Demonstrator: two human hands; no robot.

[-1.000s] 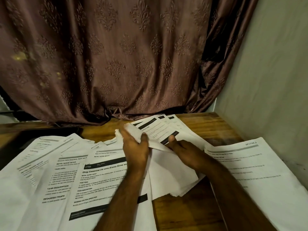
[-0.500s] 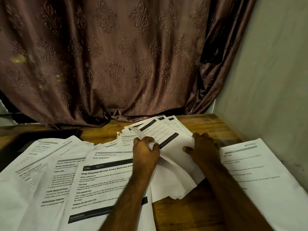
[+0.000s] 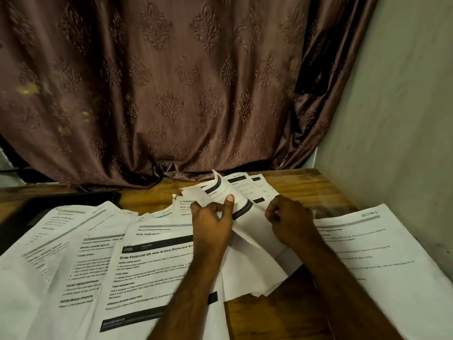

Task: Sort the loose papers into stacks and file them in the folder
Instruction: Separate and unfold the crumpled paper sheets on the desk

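Printed white sheets lie spread over a wooden table [image 3: 306, 187]. My left hand [image 3: 212, 223] pinches a curled sheet with a black bar [image 3: 241, 207], thumb on top, and lifts its far edge off a small fanned stack [image 3: 255, 266] in the middle. My right hand [image 3: 288, 220] rests on the right side of that stack with its fingers curled at the paper's edge. A sheet headed "Drop Essential Oil onto Aroma Stone" [image 3: 152, 271] lies under my left forearm. No folder shows in view.
More sheets [image 3: 49, 253] overlap at the left. A large sheet marked "Section 1" [image 3: 382, 253] lies at the right by the grey wall [image 3: 392, 119]. A brown patterned curtain [image 3: 171, 82] hangs behind the table. A dark flat object [image 3: 61, 201] lies at the back left.
My left hand has peeled the top sheet up and curled it back toward the curtain. My right hand went from flat on the stack to curled at the paper's edge.
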